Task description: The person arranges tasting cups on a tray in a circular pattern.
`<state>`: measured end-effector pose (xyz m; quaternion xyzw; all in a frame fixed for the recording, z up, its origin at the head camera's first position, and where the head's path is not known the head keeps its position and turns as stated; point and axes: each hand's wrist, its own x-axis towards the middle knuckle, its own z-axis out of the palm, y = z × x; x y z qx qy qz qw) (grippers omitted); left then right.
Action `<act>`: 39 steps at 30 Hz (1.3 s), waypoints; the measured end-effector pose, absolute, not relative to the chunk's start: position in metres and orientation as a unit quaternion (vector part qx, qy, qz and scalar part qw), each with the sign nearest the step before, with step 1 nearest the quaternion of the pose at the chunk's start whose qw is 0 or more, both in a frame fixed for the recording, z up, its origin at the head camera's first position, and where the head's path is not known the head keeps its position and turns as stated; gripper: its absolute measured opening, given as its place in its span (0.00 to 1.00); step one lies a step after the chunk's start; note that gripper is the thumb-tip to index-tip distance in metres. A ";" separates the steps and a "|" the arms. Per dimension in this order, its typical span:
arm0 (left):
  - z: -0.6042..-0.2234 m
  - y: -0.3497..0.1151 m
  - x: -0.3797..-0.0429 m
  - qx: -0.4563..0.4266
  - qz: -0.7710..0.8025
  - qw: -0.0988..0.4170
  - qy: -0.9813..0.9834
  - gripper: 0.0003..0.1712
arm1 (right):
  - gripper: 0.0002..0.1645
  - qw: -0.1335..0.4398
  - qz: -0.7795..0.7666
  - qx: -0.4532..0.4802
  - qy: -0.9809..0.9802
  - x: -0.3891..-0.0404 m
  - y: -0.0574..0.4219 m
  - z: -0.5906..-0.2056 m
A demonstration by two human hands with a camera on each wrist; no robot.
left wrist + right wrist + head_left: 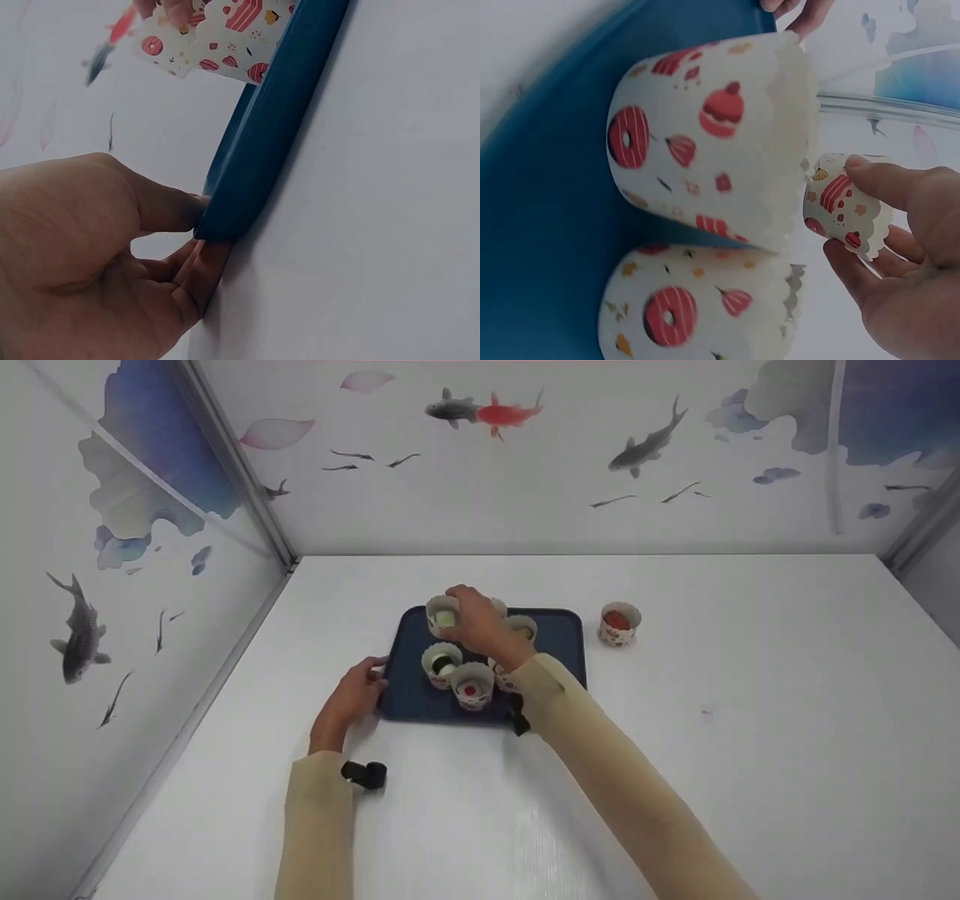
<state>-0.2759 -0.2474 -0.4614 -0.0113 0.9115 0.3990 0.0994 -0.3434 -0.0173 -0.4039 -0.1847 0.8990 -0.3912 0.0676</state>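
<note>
A dark blue tray [405,701] lies on the white table. My left hand [352,694] grips its left edge; in the left wrist view the thumb is at the rim [255,157] and fingers reach beneath it. Over the tray's far-left part, my right hand [484,622] holds a printed paper cup [441,619] with something pale green inside. The right wrist view shows thumb and fingers around that cup [836,199]. Nearer on the tray are a cup with a dark green and white piece [441,666] and one with a red piece [472,690].
More paper cups [523,628] stand on the tray, partly hidden by the right hand and forearm. Off the tray to the right is a paper cup with red contents [619,628]. Fish-patterned walls [525,510] border the table at the back and left.
</note>
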 end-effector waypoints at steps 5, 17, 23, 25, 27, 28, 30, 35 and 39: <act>-0.461 -0.247 -0.277 -0.010 0.400 0.096 0.911 0.28 | 0.40 0.091 -0.407 -0.162 0.894 -0.344 -0.020 -0.411; -0.460 -0.243 -0.276 -0.013 0.402 0.095 0.911 0.27 | 0.42 0.116 -0.396 -0.161 0.897 -0.344 -0.027 -0.418; -0.457 -0.242 -0.276 -0.013 0.407 0.094 0.908 0.27 | 0.40 0.123 -0.389 -0.166 0.898 -0.343 -0.028 -0.419; -0.457 -0.243 -0.276 -0.010 0.407 0.092 0.909 0.27 | 0.40 0.128 -0.385 -0.168 0.898 -0.343 -0.028 -0.418; -0.457 -0.243 -0.275 -0.006 0.403 0.090 0.911 0.27 | 0.39 0.127 -0.381 -0.177 0.899 -0.342 -0.027 -0.418; -0.458 -0.244 -0.275 -0.006 0.403 0.089 0.911 0.27 | 0.39 0.126 -0.380 -0.181 0.898 -0.342 -0.027 -0.418; -0.458 -0.244 -0.275 -0.006 0.401 0.088 0.912 0.27 | 0.37 0.121 -0.381 -0.191 0.896 -0.342 -0.026 -0.418; -0.459 -0.245 -0.275 -0.012 0.400 0.088 0.912 0.27 | 0.32 0.077 -0.409 -0.202 0.887 -0.340 -0.021 -0.414; -0.460 -0.247 -0.274 -0.015 0.398 0.091 0.913 0.27 | 0.30 0.038 -0.427 -0.199 0.881 -0.337 -0.014 -0.409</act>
